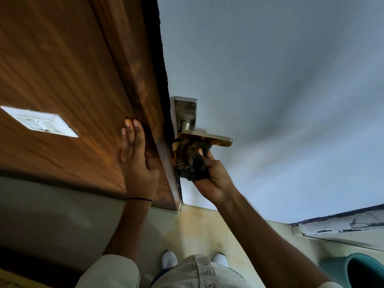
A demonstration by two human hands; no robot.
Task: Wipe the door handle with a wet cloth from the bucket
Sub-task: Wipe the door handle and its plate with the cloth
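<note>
A brass lever door handle juts out from a steel backplate on the pale grey door. My right hand grips a dark, bunched wet cloth and presses it against the underside of the lever near its pivot. My left hand lies flat with fingers spread on the brown wooden frame beside the door edge, holding nothing. A teal bucket sits at the bottom right corner, partly cut off by the frame.
A white switch plate is set into the wooden panel at left. My white shoes stand on the cream floor below. A chipped ledge runs along the right.
</note>
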